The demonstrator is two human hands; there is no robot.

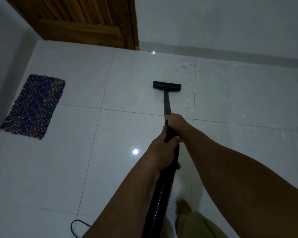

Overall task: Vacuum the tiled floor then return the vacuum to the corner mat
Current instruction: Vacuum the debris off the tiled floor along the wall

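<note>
Head view: both hands grip a black vacuum wand that slants away from the person toward the far wall. The right hand is clenched round the wand higher up, and the left hand is clenched just below it, where the wand meets the ribbed black hose. The hose runs down between the forearms to the near edge. The flat black floor head rests on the glossy white tiled floor, far of centre. White scraps of debris lie scattered on the tiles just right of the head and farther right. A dark woven mat lies at the left by the wall, well apart from the vacuum. A wooden door stands at far left. A black cord loops at the near edge.
</note>
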